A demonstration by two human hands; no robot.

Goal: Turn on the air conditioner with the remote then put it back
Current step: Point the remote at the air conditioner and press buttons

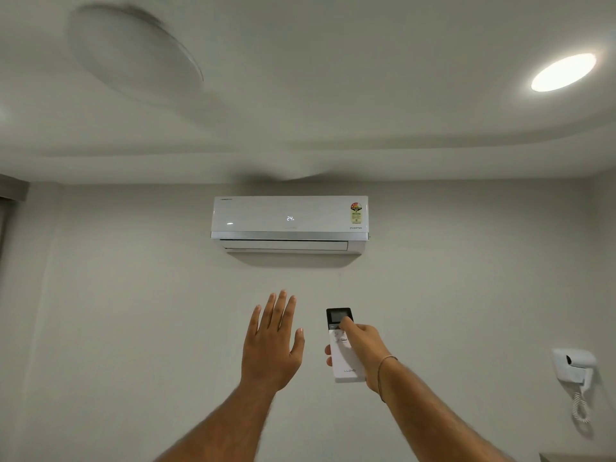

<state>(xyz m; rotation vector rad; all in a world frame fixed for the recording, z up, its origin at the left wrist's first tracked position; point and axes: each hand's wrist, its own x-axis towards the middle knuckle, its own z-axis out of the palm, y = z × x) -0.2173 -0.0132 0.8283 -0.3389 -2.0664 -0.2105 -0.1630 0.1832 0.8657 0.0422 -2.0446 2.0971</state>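
A white wall-mounted air conditioner [289, 223] hangs high on the wall ahead, and its front display reads 24. My right hand [361, 350] is raised below it and grips a white remote [343, 358] with a dark screen at its top. The thumb rests on the buttons just under the screen. The remote points up toward the unit. My left hand [271, 345] is lifted beside it, palm toward the wall, fingers spread, holding nothing.
A white wall-mounted hair dryer [575, 365] with a coiled cord hangs at the right. A spinning ceiling fan [133, 51] blurs at the upper left. A lit round ceiling light [563, 72] glows at the upper right. A dark curtain edge [10, 201] shows at the far left.
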